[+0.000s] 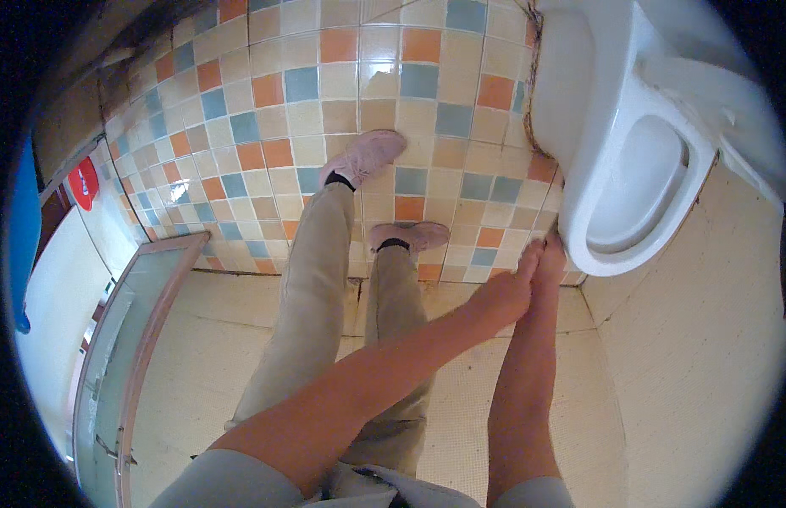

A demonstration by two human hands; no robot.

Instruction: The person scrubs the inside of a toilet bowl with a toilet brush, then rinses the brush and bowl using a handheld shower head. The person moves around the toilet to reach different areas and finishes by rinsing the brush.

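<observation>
Beside the rounded front end of a white ceramic toilet (pixel 577 222), my two hands are close together, low by the tiles. My left hand (pixel 510 292) reaches across from the left, and its fingers meet my right hand (pixel 548 257). The right hand's fingertips are next to the toilet's outer side. A small dark spot shows between the fingers; whether either hand holds something cannot be made out. The toilet's bowl faces up, with a white lid (pixel 710 89) raised behind it.
Multicoloured square tiles (pixel 342 82) cover the surface under my pink shoes (pixel 374 152). A framed glass door (pixel 151 317) with a handle stands at the left. A plain beige wall (pixel 691 330) is at the right. Red (pixel 83 183) and blue (pixel 26 241) objects show at the far left.
</observation>
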